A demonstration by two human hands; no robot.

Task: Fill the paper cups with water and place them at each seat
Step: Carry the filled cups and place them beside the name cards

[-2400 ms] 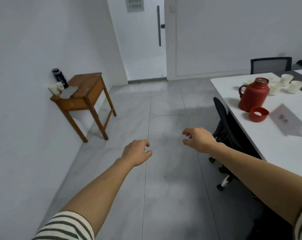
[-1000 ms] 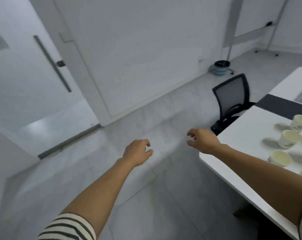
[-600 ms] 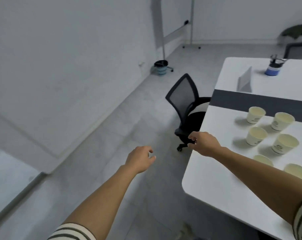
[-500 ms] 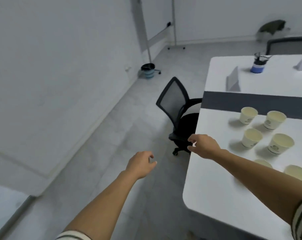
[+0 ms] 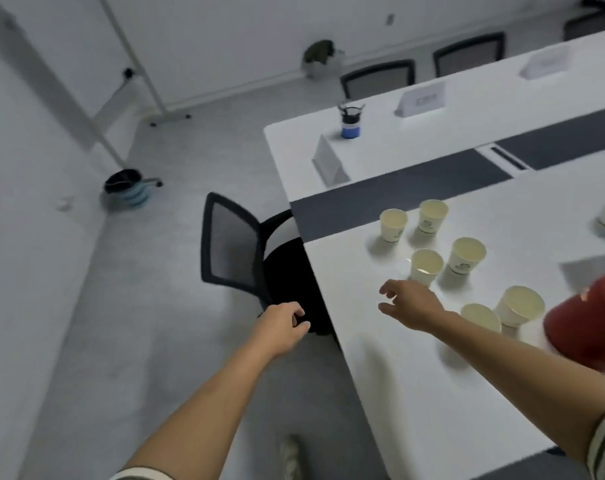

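six paper cups (image 5: 466,256) on the white table (image 5: 415,393), nothing held

they stand upright in a loose cluster; right hand (image 5: 410,306) hovers over the table beside the nearest cup, fingers loose and spread, gripping nothing; left hand (image 5: 282,329) hangs beyond the table's edge by the black mesh chair (image 5: 230,247), fingers slackly curled, empty; a blurred red flask (image 5: 588,323) sits right of the cups

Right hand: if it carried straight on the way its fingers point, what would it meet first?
Likely nothing close: the right hand points across bare white table toward its edge and the black chair beyond. The nearest paper cup sits just off that line; depth is unclear.
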